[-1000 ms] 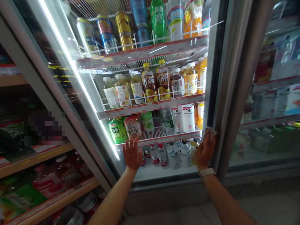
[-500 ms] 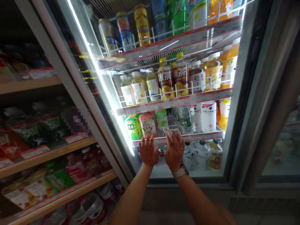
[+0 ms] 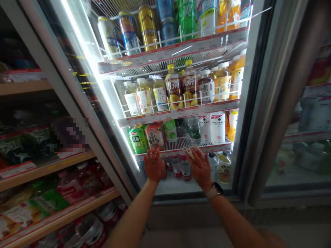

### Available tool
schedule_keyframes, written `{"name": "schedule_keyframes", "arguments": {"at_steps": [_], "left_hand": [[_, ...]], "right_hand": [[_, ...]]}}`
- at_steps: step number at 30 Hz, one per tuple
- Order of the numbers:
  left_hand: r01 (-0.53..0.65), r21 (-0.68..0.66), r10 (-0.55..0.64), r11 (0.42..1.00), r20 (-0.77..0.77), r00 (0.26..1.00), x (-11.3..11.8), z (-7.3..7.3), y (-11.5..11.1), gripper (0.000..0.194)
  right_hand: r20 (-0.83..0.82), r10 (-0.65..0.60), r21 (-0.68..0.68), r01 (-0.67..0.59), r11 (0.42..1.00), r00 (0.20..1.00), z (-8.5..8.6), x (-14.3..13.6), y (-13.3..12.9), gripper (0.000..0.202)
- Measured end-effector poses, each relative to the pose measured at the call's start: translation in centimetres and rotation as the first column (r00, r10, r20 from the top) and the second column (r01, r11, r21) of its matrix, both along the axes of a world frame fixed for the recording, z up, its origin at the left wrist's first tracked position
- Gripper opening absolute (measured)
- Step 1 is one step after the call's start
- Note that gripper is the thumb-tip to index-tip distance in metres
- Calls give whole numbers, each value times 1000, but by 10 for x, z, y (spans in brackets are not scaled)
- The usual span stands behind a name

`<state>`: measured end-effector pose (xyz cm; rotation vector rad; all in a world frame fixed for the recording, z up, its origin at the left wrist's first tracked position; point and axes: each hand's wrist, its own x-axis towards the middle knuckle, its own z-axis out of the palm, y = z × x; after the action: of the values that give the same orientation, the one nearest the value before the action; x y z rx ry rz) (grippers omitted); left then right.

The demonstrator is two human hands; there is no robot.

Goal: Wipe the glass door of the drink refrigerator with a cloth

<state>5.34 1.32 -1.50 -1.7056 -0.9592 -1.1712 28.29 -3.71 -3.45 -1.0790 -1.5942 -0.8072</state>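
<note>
My left hand (image 3: 154, 166) lies flat, fingers spread, against the glass door (image 3: 178, 188) of a lit drinks fridge, in front of the lower shelf edge. To its right, my right hand (image 3: 202, 169) presses a pale crumpled cloth (image 3: 190, 152) to the same glass, its fingers bent over it. A watch (image 3: 216, 189) is on the right wrist. Behind the glass, near the left fingertips, stand a red drink carton (image 3: 154, 136) and a green one (image 3: 137, 139). A clear water bottle (image 3: 193, 130) stands above the cloth.
Higher fridge shelves hold tea bottles (image 3: 173, 88) and cans (image 3: 147, 27). The metal door frame (image 3: 269, 103) runs down the right side. At the left, wooden shelves (image 3: 51, 168) carry more packaged drinks. Another glass-fronted cabinet (image 3: 300, 165) stands at the far right.
My right hand has slid right along the glass with the cloth, away from the left hand. The left hand stays in front of the red carton. The camera view has shifted slightly right.
</note>
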Motion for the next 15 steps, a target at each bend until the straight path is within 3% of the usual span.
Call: {"name": "schedule_keyframes", "arguments": {"at_steps": [5,9,12,15], "left_hand": [[38,-11,-38,999,11,999,0,3,-1,64],[62,-2,-62,998,22,998,1,4,-1,65],[58,-19,-58,998,22,998,1,4,-1,66],[53,-17,-53,998,25,998,2,3,-1,66]], "right_hand": [[-89,-172,-95,163,982,981,-20,74,-7,65],[-266,-219,-55,212,976,939,-35,110,-5,66],[-422,-217,-44,219,975,881,-32,110,0,64],[-509,-183,-53,181,982,841,-17,83,3,63]]}}
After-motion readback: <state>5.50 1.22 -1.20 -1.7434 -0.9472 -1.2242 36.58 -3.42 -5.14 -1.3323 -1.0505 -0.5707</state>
